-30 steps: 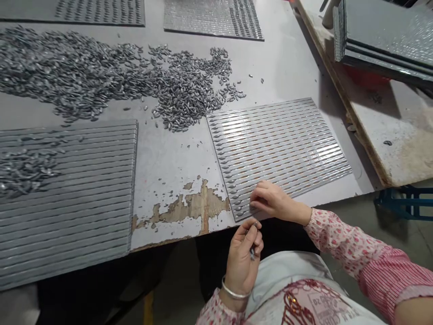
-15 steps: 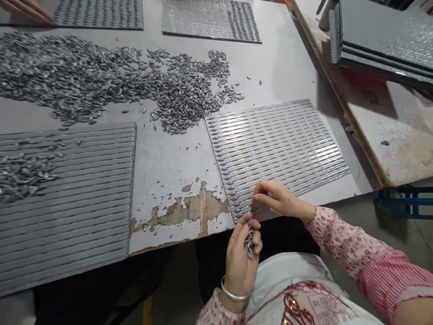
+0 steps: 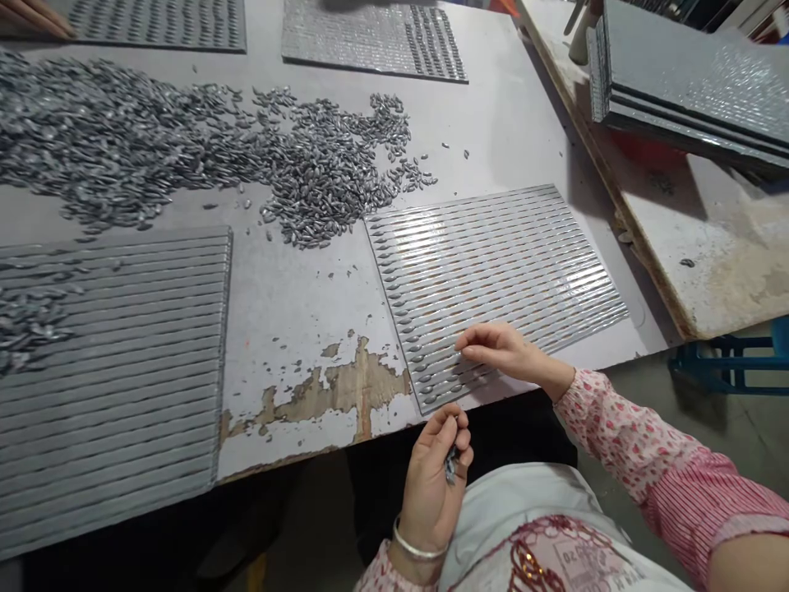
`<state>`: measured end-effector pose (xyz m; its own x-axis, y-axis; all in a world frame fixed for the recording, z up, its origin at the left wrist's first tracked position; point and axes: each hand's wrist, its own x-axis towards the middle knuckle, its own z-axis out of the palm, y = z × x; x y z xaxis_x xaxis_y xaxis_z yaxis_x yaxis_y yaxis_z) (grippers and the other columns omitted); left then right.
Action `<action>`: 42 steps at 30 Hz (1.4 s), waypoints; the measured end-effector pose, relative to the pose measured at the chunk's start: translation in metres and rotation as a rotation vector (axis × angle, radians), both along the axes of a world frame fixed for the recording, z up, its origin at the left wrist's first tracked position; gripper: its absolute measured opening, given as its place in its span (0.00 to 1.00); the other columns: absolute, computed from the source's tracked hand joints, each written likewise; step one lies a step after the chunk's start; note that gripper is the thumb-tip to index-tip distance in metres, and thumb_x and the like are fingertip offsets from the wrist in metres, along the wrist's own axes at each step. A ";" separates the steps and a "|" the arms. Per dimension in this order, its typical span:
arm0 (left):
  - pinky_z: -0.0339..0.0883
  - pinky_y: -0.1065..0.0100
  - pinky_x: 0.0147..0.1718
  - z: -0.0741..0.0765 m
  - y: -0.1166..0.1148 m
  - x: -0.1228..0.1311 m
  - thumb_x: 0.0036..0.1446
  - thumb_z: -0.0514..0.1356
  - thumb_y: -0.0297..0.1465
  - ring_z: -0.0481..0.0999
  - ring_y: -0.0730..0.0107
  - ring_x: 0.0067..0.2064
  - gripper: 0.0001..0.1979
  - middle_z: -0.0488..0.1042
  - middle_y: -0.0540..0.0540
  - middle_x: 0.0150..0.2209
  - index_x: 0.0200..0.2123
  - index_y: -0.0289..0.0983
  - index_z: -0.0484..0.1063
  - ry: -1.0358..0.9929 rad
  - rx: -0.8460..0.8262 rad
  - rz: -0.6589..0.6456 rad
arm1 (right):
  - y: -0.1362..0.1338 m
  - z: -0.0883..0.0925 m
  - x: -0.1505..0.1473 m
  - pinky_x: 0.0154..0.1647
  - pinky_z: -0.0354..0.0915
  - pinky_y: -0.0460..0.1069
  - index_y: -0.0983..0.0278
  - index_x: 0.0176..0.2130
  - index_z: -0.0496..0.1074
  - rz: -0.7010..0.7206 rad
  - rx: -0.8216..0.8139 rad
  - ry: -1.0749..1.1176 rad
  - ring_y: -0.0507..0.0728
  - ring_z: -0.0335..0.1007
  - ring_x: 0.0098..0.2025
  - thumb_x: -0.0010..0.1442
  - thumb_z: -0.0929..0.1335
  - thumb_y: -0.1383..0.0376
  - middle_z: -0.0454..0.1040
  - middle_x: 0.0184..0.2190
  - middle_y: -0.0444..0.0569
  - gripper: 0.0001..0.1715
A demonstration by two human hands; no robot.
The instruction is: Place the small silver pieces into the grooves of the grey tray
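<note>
My left hand (image 3: 435,477), below the board's front left corner, is curled around several small grey spindle-shaped pieces (image 3: 452,463). Its thumb bends over toward the fingertips. My right hand (image 3: 502,353) hovers over the front part of a grooved, shiny board (image 3: 505,263), thumb and forefinger brought together. Whatever lies between those fingertips is too small to make out. Single grey pieces line the board's left edge, one per groove. Another piece (image 3: 457,388) lies in a front groove, just right of that column.
A big heap of the same grey pieces (image 3: 320,177) spreads behind the board. Stacked grooved boards (image 3: 154,353) with loose pieces stand at left. A co-worker's hand (image 3: 40,16) rests by a filled board (image 3: 166,25). More boards (image 3: 690,74) are piled at right.
My right hand has lifted slightly away from the front row, where a grey piece now shows in a groove. My left hand has drawn down and left, its fingers curled further over the pieces.
</note>
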<state>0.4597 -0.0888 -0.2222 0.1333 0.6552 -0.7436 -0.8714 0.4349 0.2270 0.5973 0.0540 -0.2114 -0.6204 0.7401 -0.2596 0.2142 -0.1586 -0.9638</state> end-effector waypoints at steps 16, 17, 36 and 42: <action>0.55 0.81 0.17 0.000 0.002 0.001 0.46 0.67 0.30 0.59 0.85 0.22 0.10 0.66 0.51 0.27 0.31 0.34 0.70 0.009 0.001 0.016 | -0.007 -0.021 -0.020 0.36 0.57 0.49 0.65 0.31 0.70 0.290 0.930 -0.429 0.55 0.57 0.33 0.63 0.65 0.62 0.66 0.28 0.48 0.11; 0.55 0.81 0.17 0.001 0.002 0.001 0.46 0.67 0.30 0.59 0.85 0.22 0.11 0.66 0.51 0.28 0.31 0.34 0.70 0.008 -0.002 0.015 | -0.007 -0.021 -0.020 0.36 0.57 0.49 0.65 0.30 0.69 0.283 0.938 -0.435 0.56 0.57 0.33 0.63 0.65 0.62 0.66 0.28 0.49 0.12; 0.56 0.81 0.19 -0.001 -0.002 0.004 0.45 0.67 0.29 0.61 0.84 0.23 0.11 0.69 0.49 0.29 0.33 0.34 0.71 0.016 -0.025 0.011 | 0.000 -0.009 -0.013 0.36 0.56 0.49 0.66 0.30 0.68 0.354 0.896 -0.453 0.55 0.57 0.32 0.61 0.66 0.67 0.67 0.28 0.48 0.07; 0.57 0.81 0.19 -0.001 -0.002 0.003 0.46 0.67 0.29 0.61 0.84 0.24 0.10 0.69 0.48 0.29 0.33 0.34 0.72 0.025 -0.017 0.014 | -0.002 -0.013 -0.014 0.36 0.56 0.49 0.65 0.32 0.69 0.312 0.888 -0.485 0.55 0.57 0.33 0.63 0.66 0.64 0.66 0.29 0.47 0.09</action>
<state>0.4628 -0.0905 -0.2230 0.1049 0.6439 -0.7579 -0.8716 0.4265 0.2418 0.5830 0.0520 -0.2242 -0.7909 0.6114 0.0253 0.5170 0.6897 -0.5070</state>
